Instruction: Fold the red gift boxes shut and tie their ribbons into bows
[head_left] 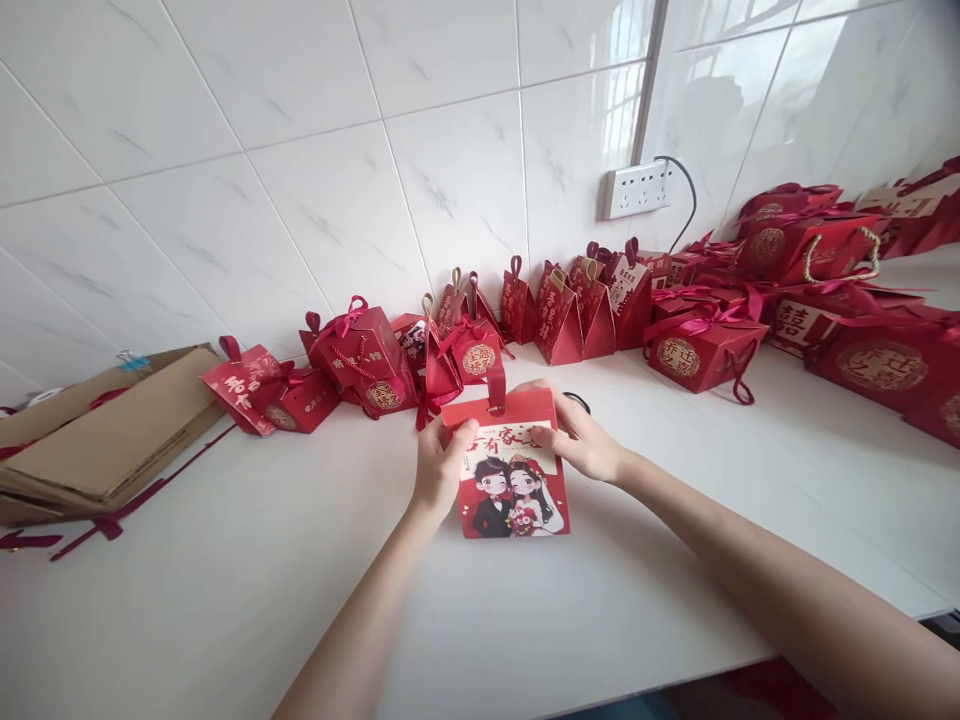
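Between my two hands is a red gift box (517,505), held up over the white table, its front toward me. A cartoon bride and groom and a cream band with Chinese characters are printed on it. A dark red ribbon loop stands at its top edge. My left hand (441,460) grips the upper left side, thumb on the front. At the upper right side my right hand (581,440) is closed round the edge, its thumb across the lettering. The fingers behind the box are hidden.
Finished-looking red boxes (559,315) line the tiled wall, with larger ones (881,360) piled at the right. Brown cardboard (127,430) and a loose dark red ribbon (112,522) lie at the left. A power socket (637,190) with a black cable is on the wall.
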